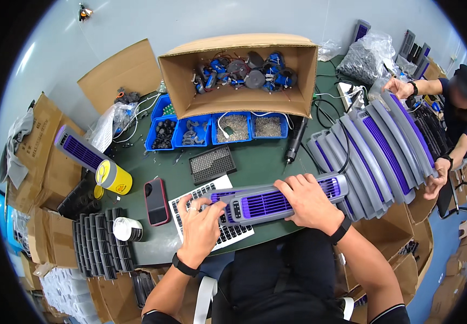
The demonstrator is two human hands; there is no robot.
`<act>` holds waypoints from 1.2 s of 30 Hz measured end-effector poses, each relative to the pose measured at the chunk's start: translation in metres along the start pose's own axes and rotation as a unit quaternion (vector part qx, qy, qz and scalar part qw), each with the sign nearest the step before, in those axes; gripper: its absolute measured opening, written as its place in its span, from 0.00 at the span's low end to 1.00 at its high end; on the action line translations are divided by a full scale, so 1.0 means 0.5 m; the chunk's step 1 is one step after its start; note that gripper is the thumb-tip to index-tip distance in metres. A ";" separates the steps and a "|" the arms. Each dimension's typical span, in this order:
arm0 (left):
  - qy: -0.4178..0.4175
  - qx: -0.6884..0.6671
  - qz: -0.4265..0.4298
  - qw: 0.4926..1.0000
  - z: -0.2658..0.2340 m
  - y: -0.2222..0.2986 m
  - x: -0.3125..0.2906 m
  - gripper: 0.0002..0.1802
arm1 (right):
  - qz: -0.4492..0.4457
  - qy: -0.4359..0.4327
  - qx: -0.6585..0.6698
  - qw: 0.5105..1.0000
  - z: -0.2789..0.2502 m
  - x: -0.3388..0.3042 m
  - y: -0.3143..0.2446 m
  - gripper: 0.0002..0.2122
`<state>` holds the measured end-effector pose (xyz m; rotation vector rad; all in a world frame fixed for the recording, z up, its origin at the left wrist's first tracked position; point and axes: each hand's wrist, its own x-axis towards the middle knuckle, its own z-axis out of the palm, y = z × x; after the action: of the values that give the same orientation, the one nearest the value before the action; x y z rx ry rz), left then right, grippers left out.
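A grey tower fan casing (266, 206) with a purple slatted grille lies crosswise in front of me over the table's near edge. My right hand (310, 204) is closed over its right part, thumb on the upper edge, fingers across the body. At the other end, my left hand (198, 224) has its fingers bent and pinched against the casing's end, beside a small button panel. Another grey and purple edge shows behind that end; whether it is a separate piece I cannot tell. A white sheet with rows of black pieces (233, 236) lies partly under the casing and my left hand.
Several more fan casings (382, 146) stand in a row at right, held by another person's hands (437, 178). A cardboard box (239, 102) of motors stands behind blue bins (193, 132). An electric screwdriver (296, 141), phone (157, 202) and yellow tub (113, 177) are on the green table.
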<state>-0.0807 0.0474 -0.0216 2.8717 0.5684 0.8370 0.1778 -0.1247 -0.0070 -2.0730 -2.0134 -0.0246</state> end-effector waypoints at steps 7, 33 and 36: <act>0.049 0.075 -0.025 0.996 0.017 0.011 -0.012 0.30 | -0.001 0.008 -0.004 1.000 -0.003 0.001 -0.003 0.43; -0.150 -0.161 -0.008 0.975 -0.004 -0.131 0.065 0.40 | 0.005 -0.002 -0.001 1.000 -0.005 0.003 -0.003 0.43; -0.129 -0.144 -0.002 0.981 0.006 -0.134 0.054 0.38 | 0.009 -0.001 -0.001 1.000 -0.005 0.004 -0.004 0.43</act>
<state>-0.0797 0.1197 -0.0237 2.6518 0.3868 0.4868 0.1762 -0.1233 -0.0039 -2.0929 -1.9977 -0.0216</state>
